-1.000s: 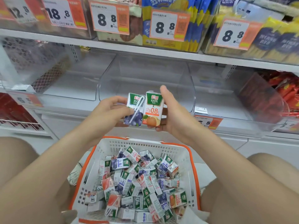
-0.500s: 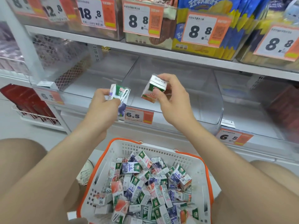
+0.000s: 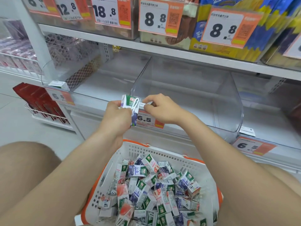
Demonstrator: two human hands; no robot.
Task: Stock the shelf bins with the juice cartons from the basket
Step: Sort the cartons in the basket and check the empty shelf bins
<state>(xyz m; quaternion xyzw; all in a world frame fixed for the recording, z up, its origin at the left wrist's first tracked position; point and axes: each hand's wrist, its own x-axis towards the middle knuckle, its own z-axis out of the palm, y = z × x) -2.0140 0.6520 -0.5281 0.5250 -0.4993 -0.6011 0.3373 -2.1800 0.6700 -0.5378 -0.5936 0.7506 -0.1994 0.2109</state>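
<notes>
White carton (image 3: 129, 102) in left hand (image 3: 116, 118), second carton (image 3: 144, 104) in right hand (image 3: 162, 110).

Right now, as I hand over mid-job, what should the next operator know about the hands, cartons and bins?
Left hand: grips a blueberry carton, upright, at the shelf's front edge.
Right hand: pinches a second carton, mostly hidden by the fingers.
Basket: holds a heap of loose cartons.
Clear bins: no cartons visible inside.
Done: two cartons picked up.
Left: bin these two, then the rest of the basket.
</notes>
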